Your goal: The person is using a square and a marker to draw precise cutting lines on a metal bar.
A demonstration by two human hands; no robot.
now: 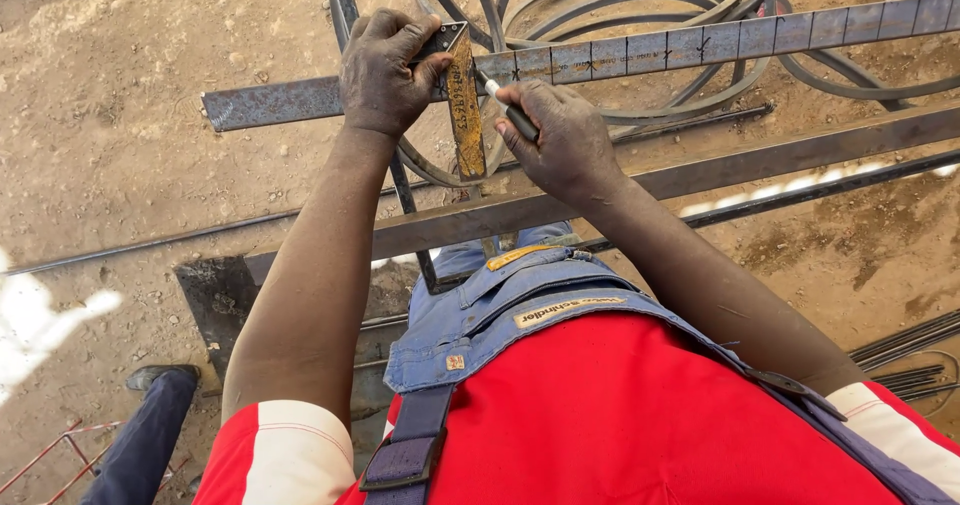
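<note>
Red shirt (620, 415) and blue overall bib (500, 315) sit closest to the lens, both arms reaching away from them to the flat steel bar (640, 55).

Bar lies across the upper part of the view, rising slightly to the right, with cross marks ticked along its face at even spacing.

Left hand (380, 70) is clamped down on the stock of a rusty square (462, 100), pinning it on the bar. The square's blade hangs off the bar's near edge, pointing back toward the bib.

Right hand (560, 140) is just right of the blade, fingers closed round a dark marker (508, 110). Its white tip touches the bar right beside the blade.

A second, heavier flat bar (800, 150) runs below the marked bar, nearer the body and roughly parallel to it. Thin rods (780, 200) lie just under that one.

Black hose loops (600, 5) coil behind and beneath the marked bar. Sandy dirt ground (110, 155) surrounds it all.

Far below-left of the bar: another person's dark trouser leg and shoe (150, 405).
</note>
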